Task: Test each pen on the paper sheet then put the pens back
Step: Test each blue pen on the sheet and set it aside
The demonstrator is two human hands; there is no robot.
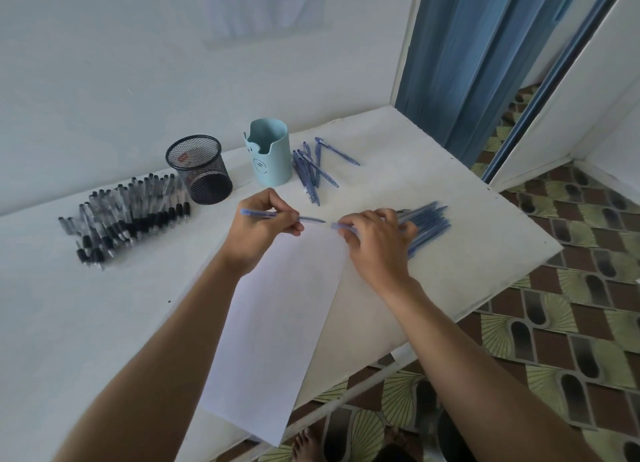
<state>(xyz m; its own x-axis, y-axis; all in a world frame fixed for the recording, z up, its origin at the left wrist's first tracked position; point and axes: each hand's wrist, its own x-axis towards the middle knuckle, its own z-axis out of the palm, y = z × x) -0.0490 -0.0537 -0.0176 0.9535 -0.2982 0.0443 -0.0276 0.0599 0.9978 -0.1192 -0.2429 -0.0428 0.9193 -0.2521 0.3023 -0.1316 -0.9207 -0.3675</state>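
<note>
Both forearms reached forward over the white worktop (104, 323), the wrists well apart and the hands nearly meeting above the far edge of the white rectangular paper sheet (284, 323). The left hand (263, 222) was curled round a slim blue plastic pen (266, 214), gripping it level between thumb and fingers, with the bare tip pointing right. The right hand (377, 240), knuckles up and fingers bent, pinched a small pale-blue cap (337, 225) just beside that tip, not touching it. Under and beyond the right hand lay a bundle of blue pens (426, 219). Further back stood a black wire-mesh pen cup (201, 170) and a light-blue plastic holder (270, 153). Loose blue pens (311, 170) were scattered to the right of the holder, and a heap of clear pens with black grips (128, 215) lay to the left of the mesh cup.
</note>
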